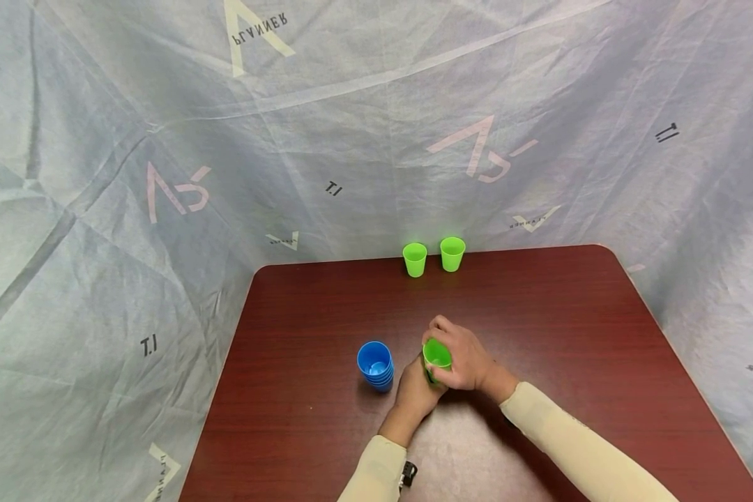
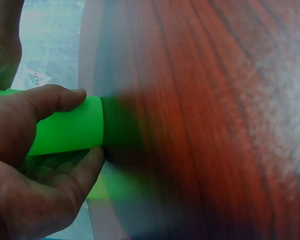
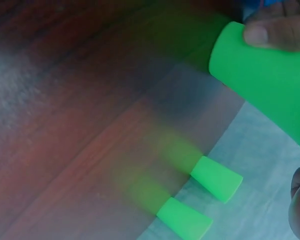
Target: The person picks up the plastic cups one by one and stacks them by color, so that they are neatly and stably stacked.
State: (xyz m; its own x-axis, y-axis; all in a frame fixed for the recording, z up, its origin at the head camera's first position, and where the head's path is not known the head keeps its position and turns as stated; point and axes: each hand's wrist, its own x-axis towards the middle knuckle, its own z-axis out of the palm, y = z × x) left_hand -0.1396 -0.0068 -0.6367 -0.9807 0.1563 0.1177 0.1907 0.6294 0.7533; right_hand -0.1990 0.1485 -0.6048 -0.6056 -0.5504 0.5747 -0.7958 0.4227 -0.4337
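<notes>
A green plastic cup (image 1: pixel 437 353) stands upright near the table's middle, between both hands. My left hand (image 1: pixel 417 392) grips it low on its side; the left wrist view shows the thumb and fingers of that hand around the cup wall (image 2: pixel 72 127) near the base. From above, my right hand (image 1: pixel 467 355) curls its thumb and fingers round the rim. Whether other cups sit inside this one, I cannot tell. Just left of the left hand stands a stack of nested blue cups (image 1: pixel 375 364), mouths up.
Two green cups, a left one (image 1: pixel 415 261) and a right one (image 1: pixel 452 255), stand upright side by side at the far edge of the reddish-brown table (image 1: pixel 314 307). Grey printed sheeting (image 1: pixel 364 139) hangs behind and around the table.
</notes>
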